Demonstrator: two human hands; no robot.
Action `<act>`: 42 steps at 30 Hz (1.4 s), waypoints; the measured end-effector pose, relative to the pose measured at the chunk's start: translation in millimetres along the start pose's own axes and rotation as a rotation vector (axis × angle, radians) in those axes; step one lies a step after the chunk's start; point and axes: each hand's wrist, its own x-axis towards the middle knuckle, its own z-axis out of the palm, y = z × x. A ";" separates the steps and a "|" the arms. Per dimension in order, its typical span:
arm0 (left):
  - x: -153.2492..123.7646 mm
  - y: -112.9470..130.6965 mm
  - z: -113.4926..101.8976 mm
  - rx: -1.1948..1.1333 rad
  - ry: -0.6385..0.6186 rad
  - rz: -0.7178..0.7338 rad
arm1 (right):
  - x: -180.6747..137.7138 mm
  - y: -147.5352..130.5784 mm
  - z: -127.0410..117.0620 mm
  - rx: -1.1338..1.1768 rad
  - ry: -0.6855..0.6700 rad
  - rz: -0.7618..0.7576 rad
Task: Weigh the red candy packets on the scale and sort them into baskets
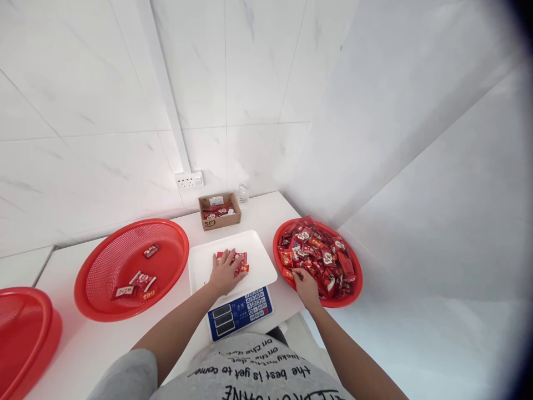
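Observation:
My left hand (pixel 225 272) lies flat with fingers spread on a few red candy packets (pixel 241 262) on the white tray (pixel 258 247) of a scale with a blue keypad (pixel 241 311). My right hand (pixel 303 283) reaches into the near edge of a red basket (pixel 353 289) heaped with red candy packets (pixel 318 253); its fingers are curled among them, and whether they hold one is not visible.
A larger red basket (pixel 104 261) at the left holds a few packets (pixel 139 280). Another red basket (pixel 25 333) sits at the far left edge. A small cardboard box (pixel 219 211) with packets, a clear jar (pixel 244 193) and a wall socket (pixel 189 179) are at the back.

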 end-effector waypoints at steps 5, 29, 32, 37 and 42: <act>-2.1 -4.7 0.9 0.039 -0.036 0.106 | -0.1 -1.2 -0.4 -0.013 0.007 0.004; -47.4 22.9 -7.0 -0.034 -0.015 0.203 | 0.0 0.3 0.8 -0.029 -0.021 -0.004; -46.8 28.3 -10.8 -0.080 -0.026 0.244 | -0.2 -0.5 -0.2 -0.022 -0.029 -0.002; -44.3 20.8 -13.1 -0.091 0.033 0.231 | -1.2 -3.3 -1.7 -0.025 -0.023 -0.003; -23.8 7.1 -2.8 -0.077 0.093 -0.016 | -1.2 -2.5 -1.1 -0.031 -0.010 -0.009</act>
